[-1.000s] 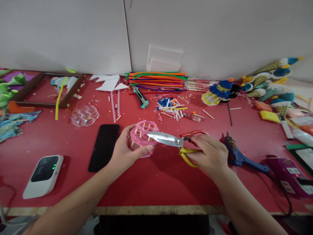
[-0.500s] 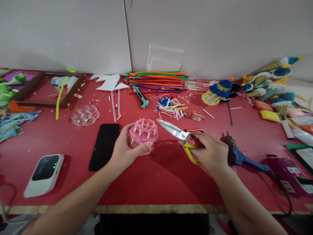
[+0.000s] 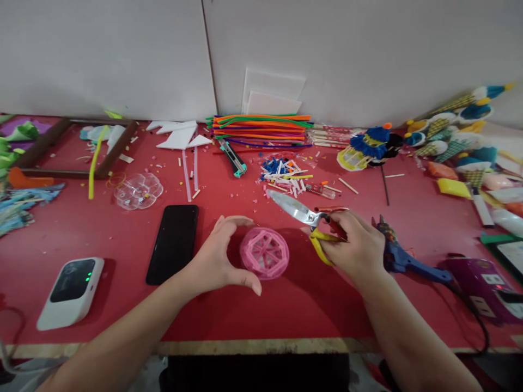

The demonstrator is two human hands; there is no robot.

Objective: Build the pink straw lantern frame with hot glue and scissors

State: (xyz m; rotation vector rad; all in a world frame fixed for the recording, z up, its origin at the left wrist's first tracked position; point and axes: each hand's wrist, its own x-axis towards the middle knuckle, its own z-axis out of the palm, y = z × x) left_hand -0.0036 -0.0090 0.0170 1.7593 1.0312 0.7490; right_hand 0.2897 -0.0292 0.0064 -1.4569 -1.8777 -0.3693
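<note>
A small round pink cage-like craft piece (image 3: 265, 253), its spoked top facing up, rests on the red table (image 3: 229, 321). My left hand (image 3: 218, 256) is open at its left, thumb and fingers curved apart in a C shape without gripping it. To the right of the piece, my right hand (image 3: 357, 245) holds scissors (image 3: 304, 213) with red and yellow handles. Their blades look closed and point up and to the left, above the table.
A black phone (image 3: 172, 244) and a white device (image 3: 71, 293) lie left. On the right are a blue glue gun (image 3: 414, 264) and a purple box (image 3: 482, 286). Behind sit a utility knife (image 3: 233, 158), pipe cleaners (image 3: 261, 128), stick scraps (image 3: 286, 173) and a blue craft figure (image 3: 370, 147).
My left hand has let go of the pink piece, which now stands on the table, farther right and nearer me, with its top turned up. The scissors have shifted slightly right.
</note>
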